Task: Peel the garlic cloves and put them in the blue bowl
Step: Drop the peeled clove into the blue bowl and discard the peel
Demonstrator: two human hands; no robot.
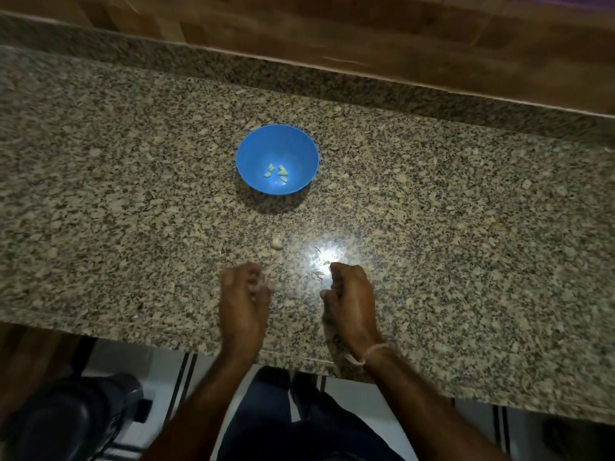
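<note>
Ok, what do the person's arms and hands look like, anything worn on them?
Both forearms are bare: no sleeves, gloves or watch. The left hand shows nothing worn. At the wrist of the right hand sits a thin pale pinkish thread wristband with a loose end. The fingers are too blurred to check for rings.

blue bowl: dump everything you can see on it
The blue bowl is round, smooth and plastic-looking, solid blue inside and out. It stands upright and open-topped on the speckled granite countertop, casting a shadow toward the near side. A few small pale peeled garlic cloves lie loose on its bottom; the rest of the inside is bare. Nothing else touches it: the left hand and right hand are nearer the counter edge, apart from it.
</note>
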